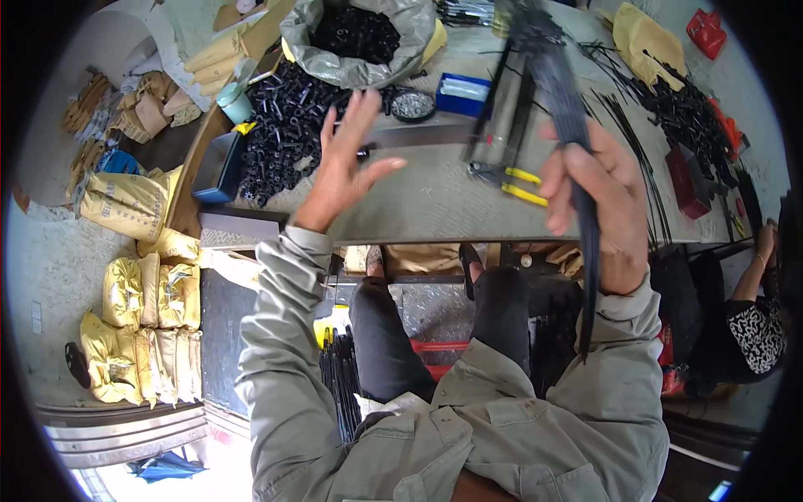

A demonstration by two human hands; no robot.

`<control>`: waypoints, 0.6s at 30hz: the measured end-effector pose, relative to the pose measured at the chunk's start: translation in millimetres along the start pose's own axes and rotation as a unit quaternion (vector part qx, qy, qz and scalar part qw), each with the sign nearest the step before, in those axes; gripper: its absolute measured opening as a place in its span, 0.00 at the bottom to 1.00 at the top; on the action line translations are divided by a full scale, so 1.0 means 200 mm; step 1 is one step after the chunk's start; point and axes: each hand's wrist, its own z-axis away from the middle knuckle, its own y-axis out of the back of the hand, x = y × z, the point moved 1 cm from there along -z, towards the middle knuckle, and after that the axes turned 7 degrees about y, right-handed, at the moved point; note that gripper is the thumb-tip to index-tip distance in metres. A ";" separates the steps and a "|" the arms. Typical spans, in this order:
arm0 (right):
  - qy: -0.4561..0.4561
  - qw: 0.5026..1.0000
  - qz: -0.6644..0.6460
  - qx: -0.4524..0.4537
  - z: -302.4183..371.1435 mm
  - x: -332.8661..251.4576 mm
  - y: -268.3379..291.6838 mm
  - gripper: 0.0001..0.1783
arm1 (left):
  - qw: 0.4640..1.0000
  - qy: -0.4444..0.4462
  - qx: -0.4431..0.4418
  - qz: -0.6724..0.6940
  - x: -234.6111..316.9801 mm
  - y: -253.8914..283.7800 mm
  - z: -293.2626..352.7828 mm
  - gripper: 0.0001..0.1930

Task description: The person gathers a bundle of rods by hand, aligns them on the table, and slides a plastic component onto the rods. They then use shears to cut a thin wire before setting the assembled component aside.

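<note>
My right hand (606,197) is closed around a bundle of long, thin black strips (565,96), thumb across it. Dark fittings cluster at its far end, blurred by motion, and the near end hangs past my wrist. My left hand (345,167) is raised over the bench with fingers spread and nothing in it. Beneath the right hand's fingers lie pliers with yellow handles (525,186). A pile of small black tubular parts (284,121) spreads just left of my left hand. Beyond it are a round dish of small metal pieces (412,106) and a blue box (462,94).
A grey sack (297,38) of black parts stands at the back of the bench (418,197). On the right are a heap of black pieces (690,117) and a dark red box (687,181). Another person's arm (757,259) shows at far right. Yellow sacks (125,201) stand left.
</note>
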 end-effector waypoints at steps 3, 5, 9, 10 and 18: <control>-0.059 0.997 -0.015 -0.047 0.00 0.03 -0.09 0.18 | 0.989 0.012 0.055 0.134 0.34 0.06 -0.16 0.28; -0.086 0.993 -0.029 -0.077 0.00 0.05 -0.15 0.18 | 0.959 0.071 0.007 0.275 0.40 0.08 -0.22 0.23; -0.129 0.981 -0.057 -0.135 0.05 0.07 -0.18 0.18 | 0.900 0.125 0.009 0.418 0.47 0.05 -0.19 0.14; -0.131 0.980 -0.053 -0.140 0.05 0.07 -0.18 0.18 | 0.882 0.139 0.023 0.450 0.49 0.05 -0.18 0.11; -0.076 0.988 -0.060 -0.119 0.05 -0.01 -0.13 0.16 | 0.899 0.254 -0.078 0.347 0.43 -0.17 0.24 0.11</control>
